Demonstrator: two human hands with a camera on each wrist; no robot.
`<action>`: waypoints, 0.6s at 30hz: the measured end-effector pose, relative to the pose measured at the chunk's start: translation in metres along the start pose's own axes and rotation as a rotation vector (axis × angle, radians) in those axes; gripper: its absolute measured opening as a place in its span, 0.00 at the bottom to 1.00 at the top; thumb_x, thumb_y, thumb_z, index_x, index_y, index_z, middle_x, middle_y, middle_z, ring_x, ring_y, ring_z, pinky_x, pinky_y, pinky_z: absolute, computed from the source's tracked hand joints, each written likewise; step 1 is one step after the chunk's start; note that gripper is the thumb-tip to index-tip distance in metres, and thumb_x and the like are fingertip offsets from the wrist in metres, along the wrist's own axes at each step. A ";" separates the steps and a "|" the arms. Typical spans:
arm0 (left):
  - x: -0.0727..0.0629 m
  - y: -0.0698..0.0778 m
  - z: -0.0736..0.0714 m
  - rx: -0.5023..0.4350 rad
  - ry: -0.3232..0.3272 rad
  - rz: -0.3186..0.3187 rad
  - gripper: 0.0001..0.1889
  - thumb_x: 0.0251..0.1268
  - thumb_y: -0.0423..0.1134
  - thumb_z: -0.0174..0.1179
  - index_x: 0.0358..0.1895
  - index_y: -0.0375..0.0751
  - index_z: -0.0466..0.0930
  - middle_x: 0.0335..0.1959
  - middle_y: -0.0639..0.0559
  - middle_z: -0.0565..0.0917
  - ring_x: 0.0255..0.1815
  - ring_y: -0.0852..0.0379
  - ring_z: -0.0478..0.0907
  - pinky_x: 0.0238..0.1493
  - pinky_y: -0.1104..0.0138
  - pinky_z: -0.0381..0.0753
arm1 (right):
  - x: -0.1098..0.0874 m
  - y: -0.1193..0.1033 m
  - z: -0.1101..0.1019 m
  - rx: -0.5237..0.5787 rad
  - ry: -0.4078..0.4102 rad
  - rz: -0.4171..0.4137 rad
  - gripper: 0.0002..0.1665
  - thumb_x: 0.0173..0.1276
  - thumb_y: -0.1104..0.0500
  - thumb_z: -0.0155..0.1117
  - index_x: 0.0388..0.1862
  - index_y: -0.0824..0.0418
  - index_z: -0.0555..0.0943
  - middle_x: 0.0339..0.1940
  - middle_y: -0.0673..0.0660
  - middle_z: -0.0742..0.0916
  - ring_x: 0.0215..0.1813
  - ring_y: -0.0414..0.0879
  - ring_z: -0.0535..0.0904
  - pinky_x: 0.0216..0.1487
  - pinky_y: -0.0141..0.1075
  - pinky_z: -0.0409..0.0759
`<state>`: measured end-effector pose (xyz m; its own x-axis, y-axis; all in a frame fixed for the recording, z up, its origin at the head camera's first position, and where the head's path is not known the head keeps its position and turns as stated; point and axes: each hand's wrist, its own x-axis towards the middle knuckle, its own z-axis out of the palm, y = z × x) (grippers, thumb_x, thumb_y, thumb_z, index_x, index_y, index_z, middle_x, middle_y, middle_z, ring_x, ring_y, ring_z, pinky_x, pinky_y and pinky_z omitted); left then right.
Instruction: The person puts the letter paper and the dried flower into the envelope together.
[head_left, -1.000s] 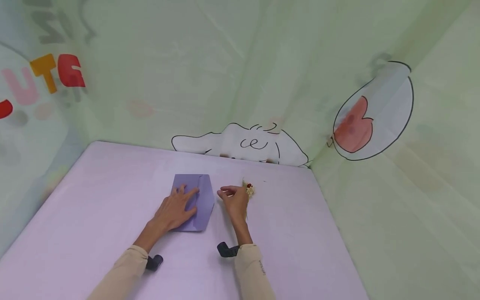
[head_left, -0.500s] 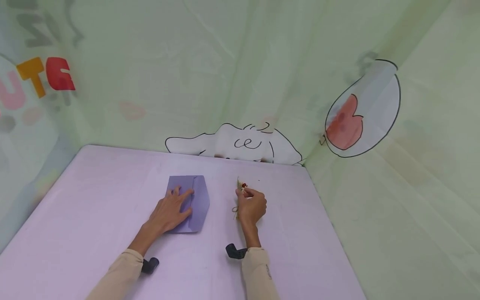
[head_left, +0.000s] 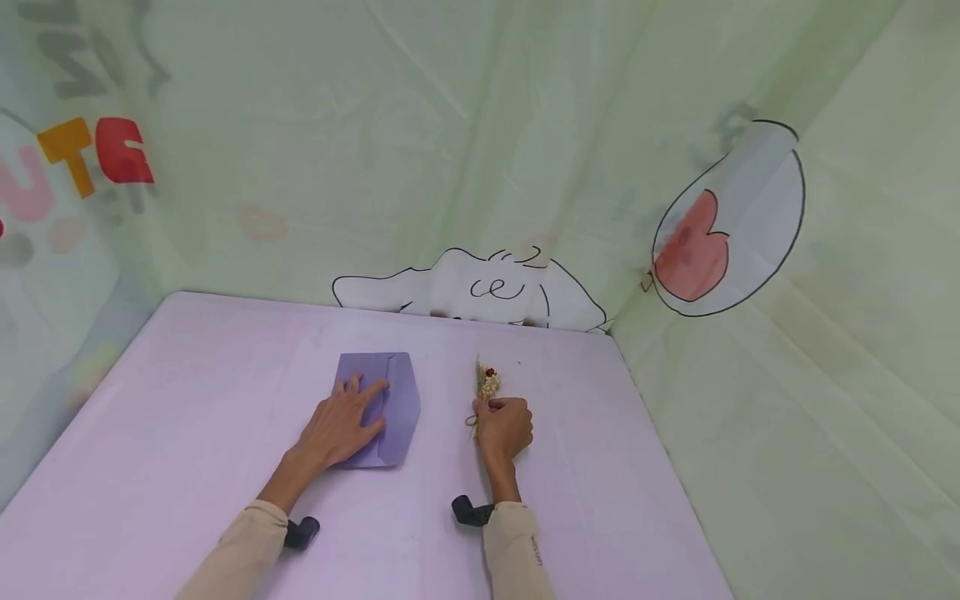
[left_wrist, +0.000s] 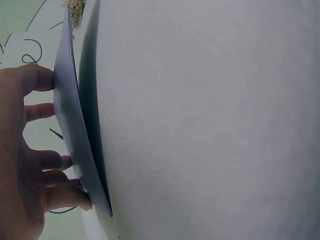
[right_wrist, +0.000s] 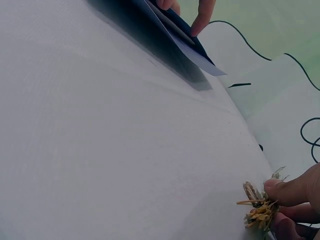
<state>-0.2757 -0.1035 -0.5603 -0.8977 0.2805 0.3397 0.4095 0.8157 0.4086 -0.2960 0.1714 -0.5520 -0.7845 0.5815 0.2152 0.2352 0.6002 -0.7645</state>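
A purple envelope (head_left: 401, 408) lies on the table with its pointed flap spread out to the right. My left hand (head_left: 341, 425) rests on it with spread fingers, and the left wrist view shows the fingertips touching the envelope (left_wrist: 75, 120). To the right of the envelope is a small dried flower bunch (head_left: 488, 382), with pale blooms, a red bit and a twine bow. My right hand (head_left: 506, 427) pinches its stems between thumb and fingers. In the right wrist view the cut stem ends (right_wrist: 260, 217) stick out beside the thumb; the blooms are mostly hidden there.
The table (head_left: 600, 483) has a pale pink cover. Behind it hangs a light green curtain (head_left: 360, 150) with a line-drawn white figure (head_left: 450, 292), and another stretch of curtain closes the right side. Each wrist carries a black camera mount (head_left: 471, 511).
My right hand has moved right and taken hold of the flower bunch, then slid lower on the stems, uncovering the blooms. The left hand stays on the envelope.
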 end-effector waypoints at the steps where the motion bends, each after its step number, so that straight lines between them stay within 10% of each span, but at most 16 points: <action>1: 0.000 0.000 0.000 0.005 -0.006 -0.005 0.31 0.66 0.47 0.65 0.74 0.49 0.79 0.70 0.22 0.76 0.49 0.33 0.78 0.30 0.52 0.80 | 0.000 0.001 0.001 0.002 0.006 -0.008 0.11 0.60 0.57 0.86 0.32 0.64 0.94 0.28 0.61 0.93 0.38 0.61 0.89 0.46 0.59 0.77; 18: 0.001 0.002 -0.003 0.015 -0.034 -0.026 0.31 0.68 0.46 0.65 0.75 0.50 0.79 0.71 0.22 0.76 0.49 0.35 0.78 0.34 0.51 0.82 | 0.000 -0.004 0.002 0.028 0.020 -0.009 0.07 0.64 0.61 0.82 0.29 0.65 0.93 0.28 0.62 0.93 0.34 0.61 0.88 0.44 0.59 0.78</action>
<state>-0.2750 -0.1031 -0.5568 -0.9130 0.2760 0.3003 0.3839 0.8302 0.4042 -0.2982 0.1680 -0.5500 -0.7746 0.5875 0.2342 0.2120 0.5900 -0.7791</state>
